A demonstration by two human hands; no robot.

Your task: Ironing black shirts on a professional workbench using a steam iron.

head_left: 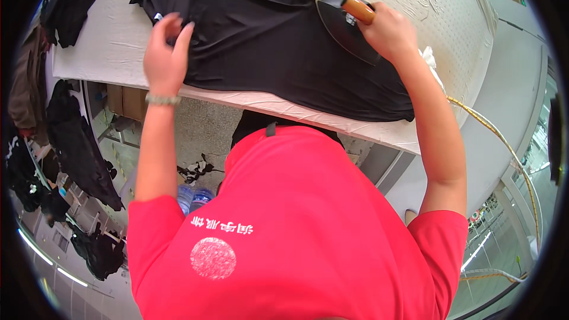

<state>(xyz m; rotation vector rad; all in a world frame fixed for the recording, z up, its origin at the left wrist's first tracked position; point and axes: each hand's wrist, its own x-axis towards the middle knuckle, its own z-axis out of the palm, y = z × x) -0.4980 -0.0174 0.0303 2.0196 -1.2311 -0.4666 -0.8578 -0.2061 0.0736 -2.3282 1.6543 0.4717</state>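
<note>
A black garment [278,41] lies spread on a white padded ironing table [106,41]. My right hand [388,32] grips the wooden handle of a dark iron [341,21] that rests on the garment's right part. My left hand [167,53] presses flat on the garment's left edge, fingers apart, a bead bracelet on its wrist. I wear a red shirt [296,231].
More black clothes [74,0] lie at the table's far left and hang on a rack [77,154] at the left. A yellow cord [504,142] runs down on the right. Two water bottles [192,197] stand on the floor under the table.
</note>
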